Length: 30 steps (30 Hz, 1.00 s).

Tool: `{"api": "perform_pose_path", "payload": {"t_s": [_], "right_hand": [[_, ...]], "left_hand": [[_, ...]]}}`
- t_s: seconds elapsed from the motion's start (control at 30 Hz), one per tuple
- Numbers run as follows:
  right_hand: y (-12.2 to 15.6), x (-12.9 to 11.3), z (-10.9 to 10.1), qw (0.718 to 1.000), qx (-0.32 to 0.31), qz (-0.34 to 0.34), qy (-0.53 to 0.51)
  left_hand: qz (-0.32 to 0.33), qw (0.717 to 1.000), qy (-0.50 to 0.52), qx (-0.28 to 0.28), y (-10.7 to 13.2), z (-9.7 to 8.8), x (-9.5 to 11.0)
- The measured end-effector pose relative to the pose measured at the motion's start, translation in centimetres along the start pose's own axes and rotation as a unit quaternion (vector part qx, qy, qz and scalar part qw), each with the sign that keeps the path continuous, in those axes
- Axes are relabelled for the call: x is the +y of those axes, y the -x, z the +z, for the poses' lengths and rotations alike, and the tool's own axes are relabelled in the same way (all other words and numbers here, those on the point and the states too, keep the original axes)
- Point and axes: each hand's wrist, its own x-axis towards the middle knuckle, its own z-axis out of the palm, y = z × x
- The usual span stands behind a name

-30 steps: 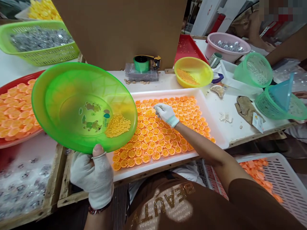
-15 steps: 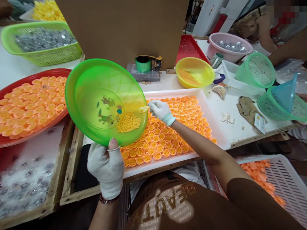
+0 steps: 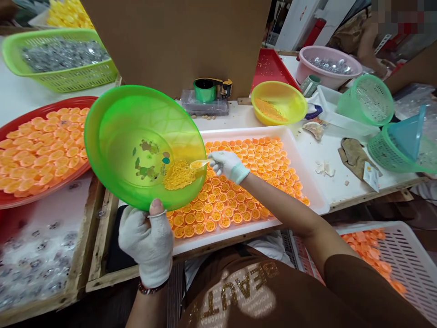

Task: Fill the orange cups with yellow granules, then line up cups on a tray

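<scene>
My left hand, in a white glove, grips the near rim of a tilted green bowl that holds a small heap of yellow pellets. My right hand, also gloved, pinches a small pale scoop whose tip rests at the bowl's right rim beside the pellets. Under both lies a white tray packed with several orange caps, many with yellow in them.
A red tray of orange caps lies at left, a green basket of silver parts behind it. A yellow bowl, tape dispenser, pink basin, green baskets and a blue funnel stand at right. Another person's arm reaches in far right.
My right hand left the caps and brought the scoop to the pellets in the bowl. My left hand swung the bowl rightward over the white tray.
</scene>
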Motion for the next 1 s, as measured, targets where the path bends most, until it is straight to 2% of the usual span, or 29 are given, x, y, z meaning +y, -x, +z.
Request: {"api": "perform_pose_path", "payload": {"t_s": [0.1, 0.2, 0.3, 0.43, 0.5, 0.6, 0.7, 0.77, 0.9, 0.93, 1.0], "right_hand": [[-0.7, -1.2, -1.1, 0.997, 0.044, -0.056, 0.024], [-1.5, -1.3, -1.9, 0.981, 0.1, -0.131, 0.107], [-2.3, -0.5, -2.6, 0.949, 0.119, -0.201, 0.211], [-2.8, 0.6, -3.4, 0.894, 0.094, -0.302, 0.316], [-2.8, 0.5, -3.5, 0.905, 0.107, -0.285, 0.297], [-2.4, -0.5, -3.2, 0.95, 0.149, -0.197, 0.191], [-1.8, -1.5, -2.2, 0.968, 0.134, -0.164, 0.134], [-1.5, -1.6, -1.3, 0.961, 0.093, -0.192, 0.174], [-0.8, -0.2, 0.6, 0.901, 0.013, -0.301, 0.312], [-0.7, 0.3, 1.1, 0.898, -0.001, -0.3, 0.323], [-0.2, 1.3, 2.0, 0.926, -0.014, -0.234, 0.298]], "left_hand": [[-0.007, 1.0, -0.013, 0.016, -0.5, -0.9, 0.1], [-0.013, 0.999, -0.041, 0.029, -0.8, -1.6, 0.2], [-0.02, 0.998, -0.056, 0.037, -1.0, -1.9, 0.3], [-0.023, 0.998, -0.043, 0.037, -0.9, -1.7, 0.3], [-0.029, 0.999, -0.03, 0.034, -0.8, -1.5, 0.3], [-0.038, 0.999, -0.014, 0.022, -0.8, -1.2, 0.2], [-0.025, 1.0, -0.008, 0.011, -0.9, -0.6, 0.3], [-0.003, 1.0, -0.004, 0.007, -1.0, -0.1, 0.4], [0.018, 1.0, 0.003, -0.009, -0.7, 0.7, 0.5], [0.017, 1.0, 0.003, -0.012, -0.6, 0.9, 0.5], [0.013, 1.0, 0.004, -0.014, -0.3, 1.2, 0.6]]}}
